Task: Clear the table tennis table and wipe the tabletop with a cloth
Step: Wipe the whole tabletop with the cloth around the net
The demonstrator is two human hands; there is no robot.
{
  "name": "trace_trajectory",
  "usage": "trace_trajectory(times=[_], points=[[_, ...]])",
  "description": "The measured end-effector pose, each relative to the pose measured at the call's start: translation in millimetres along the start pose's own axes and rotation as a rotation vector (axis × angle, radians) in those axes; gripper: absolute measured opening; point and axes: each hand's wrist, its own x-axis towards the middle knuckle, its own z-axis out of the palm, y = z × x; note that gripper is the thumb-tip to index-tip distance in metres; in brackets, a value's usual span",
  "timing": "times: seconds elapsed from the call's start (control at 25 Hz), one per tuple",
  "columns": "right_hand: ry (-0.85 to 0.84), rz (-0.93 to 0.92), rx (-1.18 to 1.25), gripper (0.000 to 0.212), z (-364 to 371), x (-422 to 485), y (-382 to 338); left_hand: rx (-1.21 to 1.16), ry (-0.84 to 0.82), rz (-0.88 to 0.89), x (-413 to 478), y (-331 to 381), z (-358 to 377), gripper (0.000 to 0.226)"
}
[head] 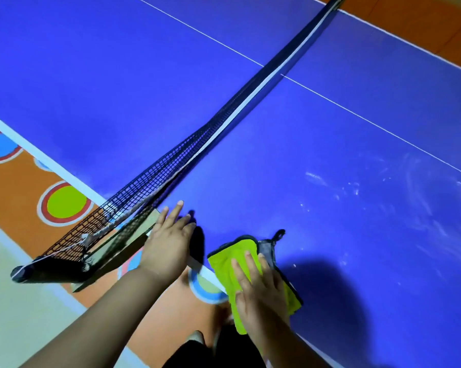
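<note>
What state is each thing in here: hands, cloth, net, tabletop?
Tabletop: whitish smears right of the cloth.
Net: strung across the table.
Cloth: lying flat, overhanging the table edge.
Left hand: open, flat on the table edge by the net.
Right hand: open, pressing the cloth flat.

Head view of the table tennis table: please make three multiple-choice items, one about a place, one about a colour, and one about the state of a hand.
1. Where does the cloth lie?
A) on the net
B) at the near edge of the tabletop
C) on the floor

2. What colour is the cloth's upper side?
A) yellow-green
B) red
C) white

3. How is the right hand placed?
A) a fist beside the cloth
B) lifted above the cloth
C) flat on the cloth, fingers straight

Answers: 1 B, it lies across the tabletop's near edge; 2 A, its top is bright yellow-green; 3 C, straight fingers rest spread on it.
</note>
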Motion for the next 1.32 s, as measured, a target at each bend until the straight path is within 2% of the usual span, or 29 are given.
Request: trace_trajectory(times=[0.16, 0.32, 0.44, 0.72, 0.96, 1.12, 1.32], points=[[-0.048, 0.124, 0.029, 0.068, -2, 11, 2, 0.017, -0.130, 0.040, 12, 27, 9, 0.050], [0.047, 0.109, 0.004, 0.070, -13, 82, 37, 0.004, -0.194, -0.003, 48, 47, 17, 0.046], [0.107, 0.144, -0.025, 0.071, -26, 150, 91, -0.006, -0.221, -0.062, 94, 67, 19, 0.058], [0.095, 0.172, -0.046, 0.068, -67, 288, 213, 0.088, -0.333, 0.062, 214, 132, 23, 0.102], [0.099, 0.211, -0.032, 0.065, -101, 396, 316, 0.272, -0.490, 0.061, 296, 177, 28, 0.104], [0.049, 0.230, -0.053, 0.074, -121, 451, 385, 0.361, -0.567, 0.019, 310, 195, 33, 0.096], [0.067, 0.253, -0.033, 0.064, -131, 475, 428, 0.410, -0.609, -0.005, 316, 201, 34, 0.104]])
